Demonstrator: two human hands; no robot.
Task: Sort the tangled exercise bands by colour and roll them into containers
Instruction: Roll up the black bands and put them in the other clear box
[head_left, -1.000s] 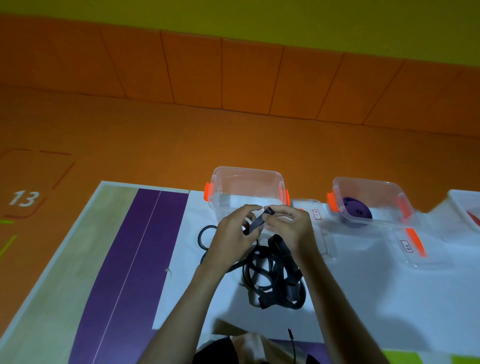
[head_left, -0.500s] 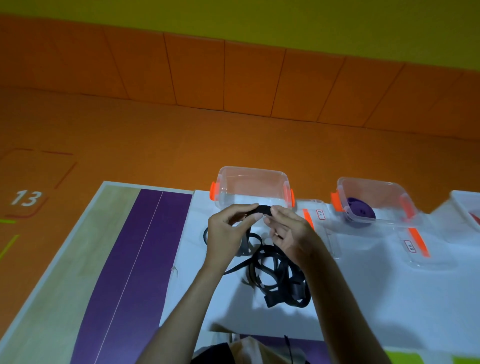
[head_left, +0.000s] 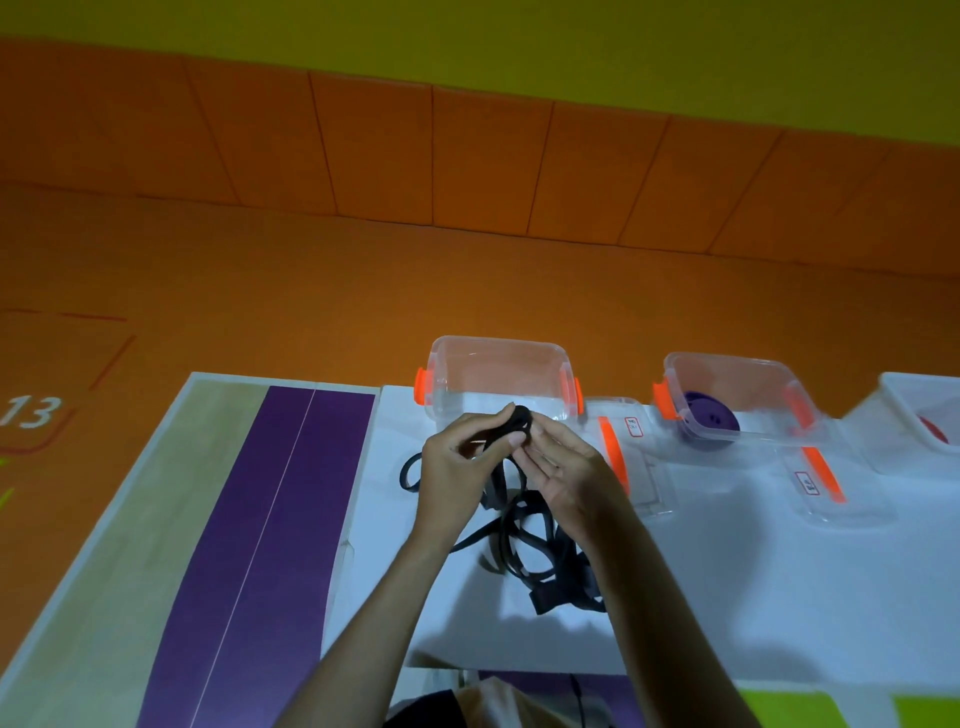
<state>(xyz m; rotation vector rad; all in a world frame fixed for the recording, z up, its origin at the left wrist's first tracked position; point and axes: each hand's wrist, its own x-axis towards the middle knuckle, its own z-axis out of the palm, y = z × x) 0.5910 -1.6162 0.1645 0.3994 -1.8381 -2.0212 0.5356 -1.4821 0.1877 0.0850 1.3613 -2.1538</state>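
A tangle of black exercise bands (head_left: 540, 556) lies on the white sheet in front of me. My left hand (head_left: 457, 467) and my right hand (head_left: 566, 467) both pinch one end of a black band, curled into a small roll (head_left: 519, 418) between the fingertips, just in front of an empty clear container (head_left: 498, 374) with orange clips. The rest of that band trails down into the tangle. A second clear container (head_left: 737, 400) to the right holds a rolled purple band (head_left: 709, 415).
Two clear lids (head_left: 644, 467) (head_left: 831, 493) with orange clips lie in front of the containers. A third container (head_left: 924, 410) with something red inside is cut off at the right edge. The sheet lies on a purple and beige mat (head_left: 260, 519) over orange floor.
The band end has been curled into a tighter roll between my fingertips, and my right palm has turned more upward. The tangle on the sheet has shifted slightly.
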